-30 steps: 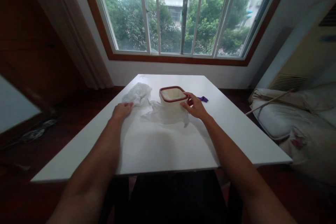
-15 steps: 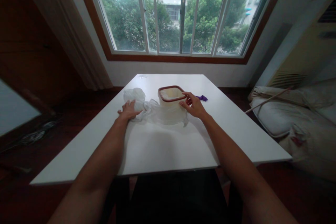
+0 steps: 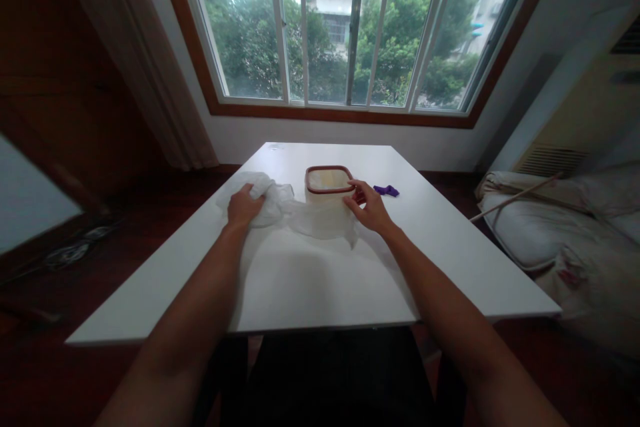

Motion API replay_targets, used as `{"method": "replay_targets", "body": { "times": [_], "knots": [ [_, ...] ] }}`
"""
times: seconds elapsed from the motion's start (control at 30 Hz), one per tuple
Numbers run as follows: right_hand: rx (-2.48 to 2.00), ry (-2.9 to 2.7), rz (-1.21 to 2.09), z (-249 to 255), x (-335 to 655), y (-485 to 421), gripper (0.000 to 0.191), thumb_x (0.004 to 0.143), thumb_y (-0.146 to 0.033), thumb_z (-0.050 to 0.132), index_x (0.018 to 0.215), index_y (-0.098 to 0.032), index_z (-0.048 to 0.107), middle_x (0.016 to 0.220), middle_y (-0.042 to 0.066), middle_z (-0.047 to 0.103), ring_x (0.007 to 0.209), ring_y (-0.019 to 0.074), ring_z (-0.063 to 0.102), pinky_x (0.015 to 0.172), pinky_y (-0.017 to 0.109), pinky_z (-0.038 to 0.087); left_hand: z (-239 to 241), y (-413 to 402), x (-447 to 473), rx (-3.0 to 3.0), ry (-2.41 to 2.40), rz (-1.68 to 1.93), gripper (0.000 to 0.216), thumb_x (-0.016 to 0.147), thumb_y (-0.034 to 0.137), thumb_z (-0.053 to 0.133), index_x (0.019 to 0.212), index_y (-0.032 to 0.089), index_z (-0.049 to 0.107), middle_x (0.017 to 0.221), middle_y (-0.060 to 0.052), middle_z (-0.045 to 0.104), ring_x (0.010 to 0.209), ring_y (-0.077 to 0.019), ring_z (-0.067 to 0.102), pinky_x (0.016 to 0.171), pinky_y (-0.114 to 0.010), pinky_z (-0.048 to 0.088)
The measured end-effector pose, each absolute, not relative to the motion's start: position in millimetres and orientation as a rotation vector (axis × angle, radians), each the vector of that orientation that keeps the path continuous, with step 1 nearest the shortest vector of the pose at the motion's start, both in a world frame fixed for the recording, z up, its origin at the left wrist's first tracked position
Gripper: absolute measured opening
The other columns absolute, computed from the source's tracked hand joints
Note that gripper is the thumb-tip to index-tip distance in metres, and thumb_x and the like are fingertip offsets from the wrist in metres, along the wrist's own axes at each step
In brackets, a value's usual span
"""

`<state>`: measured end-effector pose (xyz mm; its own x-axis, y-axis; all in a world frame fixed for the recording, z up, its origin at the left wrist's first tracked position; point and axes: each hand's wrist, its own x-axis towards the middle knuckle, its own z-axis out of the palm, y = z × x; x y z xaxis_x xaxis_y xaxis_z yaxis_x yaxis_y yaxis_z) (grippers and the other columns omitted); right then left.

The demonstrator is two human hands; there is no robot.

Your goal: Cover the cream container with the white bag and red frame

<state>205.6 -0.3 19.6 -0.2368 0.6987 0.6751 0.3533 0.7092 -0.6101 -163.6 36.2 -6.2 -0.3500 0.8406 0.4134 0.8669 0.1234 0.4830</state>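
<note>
A pale plastic bin with a reddish-brown rim stands upright near the middle of the white table. My right hand grips its right side at the rim, thumb apart from the fingers. To the left, my left hand is closed on the bunched part of a thin, translucent plastic bag. The bag stretches along the table to the front of the bin, where its loose end lies near my right hand. The bin's lower part is partly hidden behind the bag.
A small purple bundle lies on the white table, right of the bin. A wide window is beyond the far edge. Covered bulky items and a thin stick are off to the right.
My left hand has gone from spread fingers on the bag to a closed grip, bunching it. Less bag film shows inside the bin. My right hand stays at the rim.
</note>
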Motion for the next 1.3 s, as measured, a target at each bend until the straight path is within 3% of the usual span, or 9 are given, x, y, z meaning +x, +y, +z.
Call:
{"method": "replay_targets", "body": {
  "times": [0.3,0.63,0.8,0.9,1.03,1.13,1.3],
  "knots": [
    [-0.757,-1.900,0.323,26.9,148.5,8.9,0.033,0.090,-0.027,0.057,0.123,-0.020,0.056,0.095,0.006,0.060,0.077,0.0156,0.058,0.071,0.031,0.054,11.8,20.9,-144.1,-1.794,-2.427,-0.847,0.047,0.082,0.043,0.058,0.124,0.023,0.064,0.122,-0.014,0.070,0.111,-0.0345,0.065,0.087,-0.040,0.051],
    [-0.902,-2.058,0.239,34.1,65.2,80.4,0.050,0.086,-0.026,0.062,0.132,-0.013,0.049,0.120,0.015,0.058,0.095,0.0207,0.060,0.091,0.038,0.052,5.7,25.2,-150.0,-1.754,-2.563,-0.754,0.049,0.090,0.044,0.043,0.127,0.018,0.062,0.126,-0.018,0.067,0.115,-0.0342,0.064,0.091,-0.041,0.049],
    [-1.100,-2.033,0.240,37.7,26.2,108.5,0.057,0.087,-0.035,0.064,0.136,-0.014,0.045,0.130,0.017,0.054,0.108,0.0247,0.060,0.097,0.040,0.050,2.4,25.7,-148.8,-1.747,-2.611,-0.740,0.050,0.092,0.046,0.040,0.126,0.017,0.062,0.124,-0.019,0.068,0.116,-0.0352,0.063,0.089,-0.043,0.049],
    [-1.214,-1.994,0.219,40.9,8.5,117.5,0.056,0.090,-0.038,0.061,0.137,-0.014,0.044,0.132,0.018,0.052,0.116,0.0272,0.058,0.100,0.040,0.049,2.1,25.2,-145.9,-1.749,-2.632,-0.696,0.051,0.093,0.050,0.039,0.120,0.017,0.066,0.120,-0.019,0.069,0.112,-0.0349,0.065,0.088,-0.042,0.050],
    [-1.350,-1.919,0.214,47.8,-10.6,122.4,0.055,0.092,-0.039,0.059,0.137,-0.015,0.041,0.133,0.018,0.051,0.114,0.0287,0.061,0.098,0.041,0.050,10.6,21.6,-140.2,-1.797,-2.566,-0.694,0.063,0.088,0.068,0.039,0.100,0.017,0.075,0.105,-0.018,0.074,0.104,-0.0359,0.067,0.083,-0.042,0.050],
    [-1.431,-1.889,0.233,53.4,-24.5,125.3,0.057,0.092,-0.039,0.059,0.139,-0.015,0.038,0.134,0.019,0.050,0.113,0.0297,0.062,0.097,0.042,0.051,19.2,17.9,-135.6,-1.794,-2.471,-0.783,0.062,0.086,0.071,0.042,0.099,0.020,0.075,0.100,-0.014,0.074,0.100,-0.0334,0.067,0.084,-0.042,0.049],
    [-1.444,-1.896,0.269,56.8,-42.2,134.0,0.062,0.092,-0.033,0.057,0.145,-0.012,0.032,0.138,0.022,0.048,0.115,0.0310,0.062,0.097,0.042,0.051,20.6,13.7,-131.7,-1.673,-2.264,-0.807,0.051,0.085,0.061,0.054,0.113,0.022,0.070,0.128,-0.014,0.063,0.121,-0.0343,0.053,0.103,-0.051,0.040]
  ]
}}
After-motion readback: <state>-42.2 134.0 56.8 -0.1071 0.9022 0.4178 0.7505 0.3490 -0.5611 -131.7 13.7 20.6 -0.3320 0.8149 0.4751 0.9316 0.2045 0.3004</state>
